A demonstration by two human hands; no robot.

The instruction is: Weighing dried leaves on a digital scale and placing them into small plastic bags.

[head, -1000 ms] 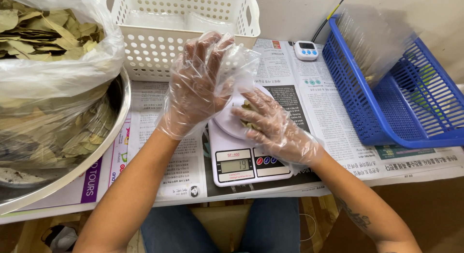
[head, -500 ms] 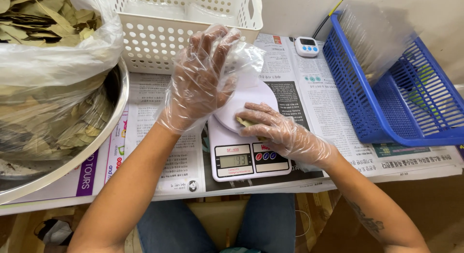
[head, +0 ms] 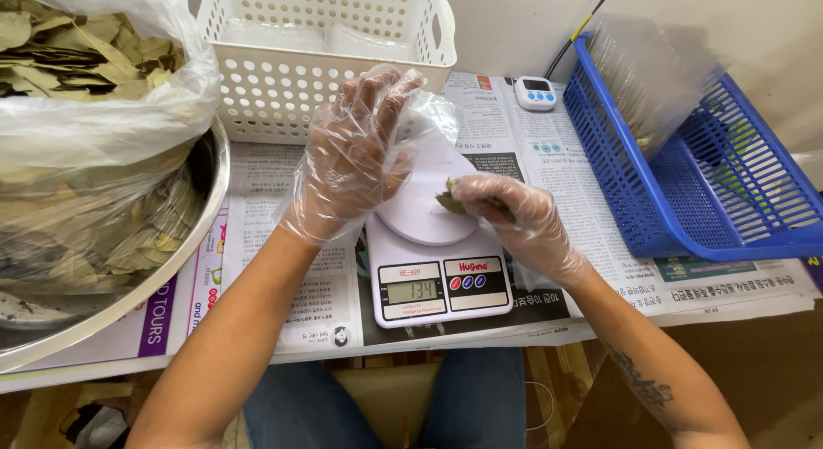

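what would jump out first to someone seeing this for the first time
Two gloved hands meet over a white kitchen scale at the centre: the right hand pinches dried leaves, the left hand holds a clear bag. At far left, a big plastic sack of leaves fills a steel bowl; a blue basket sits at right.

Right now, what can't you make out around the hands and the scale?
- Head view: the left hand and the clear bag it holds cover the back of the scale's platter.
- The bag's contents blur behind glove plastic.
- The right hand pinches dried leaves; their count is hidden by the fingers.
- The metal bowl and the blue basket are cut off by the frame edges.
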